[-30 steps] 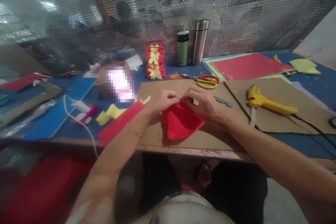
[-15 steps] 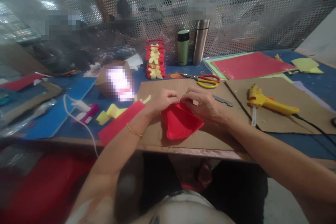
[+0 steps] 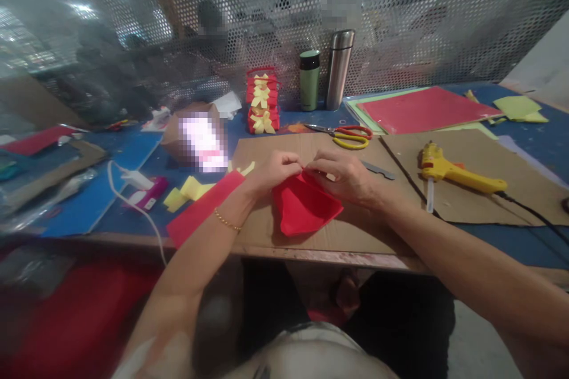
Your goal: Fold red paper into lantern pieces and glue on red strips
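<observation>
While my left fingers point(image 3: 290, 159) pinch a folded bright-red felt-like sheet point(image 3: 307, 210), my nearly closed right fingers point(image 3: 320, 164) grip it alongside.

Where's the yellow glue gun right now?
In the head view, the yellow glue gun lies at the right side, on the cardboard, to the right of the right hand.

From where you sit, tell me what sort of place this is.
Probably a craft workbench, perhaps in a small workshop: a glue gun and scissors lie on the table, and the two hands pinch a piece of red felt-like material.
</observation>
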Tool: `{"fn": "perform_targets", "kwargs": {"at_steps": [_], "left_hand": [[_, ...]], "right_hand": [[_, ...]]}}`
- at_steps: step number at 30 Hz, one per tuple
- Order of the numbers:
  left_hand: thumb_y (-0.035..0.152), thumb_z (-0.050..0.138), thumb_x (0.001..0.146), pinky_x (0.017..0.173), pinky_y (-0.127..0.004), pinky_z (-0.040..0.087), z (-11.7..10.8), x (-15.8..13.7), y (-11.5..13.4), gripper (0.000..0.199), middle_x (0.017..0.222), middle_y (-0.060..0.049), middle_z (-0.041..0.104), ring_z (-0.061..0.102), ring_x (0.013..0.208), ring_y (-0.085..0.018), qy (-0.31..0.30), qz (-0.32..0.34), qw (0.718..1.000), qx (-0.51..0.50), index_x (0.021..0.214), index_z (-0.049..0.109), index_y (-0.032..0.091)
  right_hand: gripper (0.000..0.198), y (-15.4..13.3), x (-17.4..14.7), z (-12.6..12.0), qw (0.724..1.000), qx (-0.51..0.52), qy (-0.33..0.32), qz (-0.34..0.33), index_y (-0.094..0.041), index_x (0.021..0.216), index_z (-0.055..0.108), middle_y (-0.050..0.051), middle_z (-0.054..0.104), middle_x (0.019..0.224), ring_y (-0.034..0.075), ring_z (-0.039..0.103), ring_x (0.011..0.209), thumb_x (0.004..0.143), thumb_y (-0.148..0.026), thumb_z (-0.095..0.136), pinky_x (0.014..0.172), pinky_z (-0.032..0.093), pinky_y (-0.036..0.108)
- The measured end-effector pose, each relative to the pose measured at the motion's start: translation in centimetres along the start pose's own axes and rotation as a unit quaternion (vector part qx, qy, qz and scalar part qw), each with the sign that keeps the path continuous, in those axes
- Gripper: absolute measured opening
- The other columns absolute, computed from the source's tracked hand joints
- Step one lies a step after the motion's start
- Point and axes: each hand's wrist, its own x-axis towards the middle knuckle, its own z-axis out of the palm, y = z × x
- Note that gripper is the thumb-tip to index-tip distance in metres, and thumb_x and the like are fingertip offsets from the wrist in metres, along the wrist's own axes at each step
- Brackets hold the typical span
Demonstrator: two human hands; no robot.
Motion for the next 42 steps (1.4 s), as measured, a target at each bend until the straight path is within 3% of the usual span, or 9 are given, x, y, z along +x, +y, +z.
{"fn": "perform_targets", "kwargs": {"at_steps": [10, 15, 19, 22, 25, 28, 34, 39, 42], "left_hand": [[0.037, 0.062, 0.081, 0.061, -0.024, 0.038, -0.1, -0.1, -0.2, 0.024, 0.068, 0.002, 0.056, 0.051, 0.065, -0.011, -0.004, 0.016, 1.000, 0.010, 0.069, 0.063, 0.017], [0.037, 0.059, 0.083, 0.060, -0.024, 0.038, -0.2, 0.1, -0.4, 0.025, 0.070, 0.001, 0.058, 0.051, 0.066, -0.011, -0.006, 0.014, 0.999, 0.040, 0.070, 0.065, 0.017], [0.037, 0.059, 0.084, 0.058, -0.024, 0.034, -0.3, 0.1, -0.3, 0.027, 0.066, 0.002, 0.051, 0.046, 0.064, -0.011, -0.014, 0.025, 0.998, 0.053, 0.065, 0.059, 0.017], [0.038, 0.060, 0.084, 0.056, -0.025, 0.031, -0.3, -0.1, 0.0, 0.029, 0.065, 0.003, 0.046, 0.043, 0.063, -0.011, -0.016, 0.029, 0.998, 0.048, 0.063, 0.056, 0.018], [0.037, 0.060, 0.084, 0.057, -0.026, 0.030, -0.3, -0.2, 0.4, 0.028, 0.065, 0.003, 0.046, 0.042, 0.063, -0.011, -0.009, 0.030, 0.998, 0.052, 0.065, 0.058, 0.018], [0.036, 0.059, 0.085, 0.058, -0.026, 0.032, -0.2, -0.3, 0.5, 0.026, 0.067, 0.002, 0.049, 0.043, 0.064, -0.011, -0.012, 0.040, 0.997, 0.059, 0.067, 0.060, 0.018], [0.037, 0.057, 0.089, 0.059, -0.026, 0.034, -0.1, -0.3, 0.4, 0.028, 0.069, 0.001, 0.051, 0.046, 0.066, -0.012, -0.033, 0.058, 0.995, 0.075, 0.068, 0.060, 0.018], [0.037, 0.056, 0.088, 0.059, -0.026, 0.032, 0.1, -0.2, 0.2, 0.031, 0.067, 0.003, 0.045, 0.042, 0.065, -0.011, -0.032, 0.081, 0.992, 0.095, 0.064, 0.055, 0.018], [0.038, 0.056, 0.088, 0.059, -0.025, 0.033, 0.0, -0.2, 0.3, 0.030, 0.068, 0.002, 0.048, 0.044, 0.066, -0.012, -0.030, 0.074, 0.993, 0.091, 0.067, 0.058, 0.017]], "right_hand": [[0.033, -0.1, -0.1, -0.1, 0.998, -0.059, -0.022, -0.021, -0.024, 0.094, 0.079, 0.008, 0.068, 0.084, 0.019, 0.054, 0.073, 0.105, -0.028, 0.049, 0.068, 0.037, 0.034], [0.030, -0.2, -0.2, -0.2, 0.999, -0.017, -0.026, 0.010, -0.024, 0.091, 0.079, 0.008, 0.068, 0.085, 0.018, 0.056, 0.074, 0.103, -0.028, 0.052, 0.068, 0.041, 0.033], [0.025, -0.5, -0.1, -0.4, 0.999, 0.036, -0.018, 0.023, -0.024, 0.085, 0.077, 0.006, 0.068, 0.083, 0.017, 0.058, 0.072, 0.099, -0.026, 0.056, 0.066, 0.042, 0.031], [0.022, -0.8, 0.3, -0.6, 0.992, 0.105, 0.011, 0.076, -0.022, 0.082, 0.077, 0.006, 0.069, 0.080, 0.017, 0.061, 0.072, 0.095, -0.026, 0.059, 0.066, 0.044, 0.030], [0.019, -1.0, 0.7, -0.7, 0.969, 0.146, 0.054, 0.193, -0.021, 0.080, 0.075, 0.005, 0.071, 0.078, 0.018, 0.062, 0.072, 0.091, -0.028, 0.061, 0.066, 0.046, 0.032], [0.023, -1.3, 0.9, -0.8, 0.946, 0.165, 0.033, 0.276, -0.021, 0.072, 0.069, 0.003, 0.067, 0.072, 0.018, 0.058, 0.069, 0.090, -0.034, 0.061, 0.062, 0.043, 0.031], [0.032, -1.4, 0.7, -0.9, 0.937, 0.206, -0.049, 0.279, -0.021, 0.067, 0.062, 0.001, 0.062, 0.065, 0.016, 0.054, 0.066, 0.090, -0.044, 0.059, 0.059, 0.040, 0.030], [0.021, -1.0, 0.6, -0.7, 0.935, 0.208, -0.065, 0.280, -0.022, 0.069, 0.062, 0.000, 0.063, 0.066, 0.016, 0.053, 0.066, 0.085, -0.035, 0.059, 0.060, 0.039, 0.030], [0.025, -1.1, 0.6, -0.8, 0.927, 0.228, -0.067, 0.290, -0.022, 0.070, 0.062, 0.000, 0.063, 0.067, 0.016, 0.053, 0.065, 0.087, -0.039, 0.061, 0.060, 0.039, 0.030]]}}
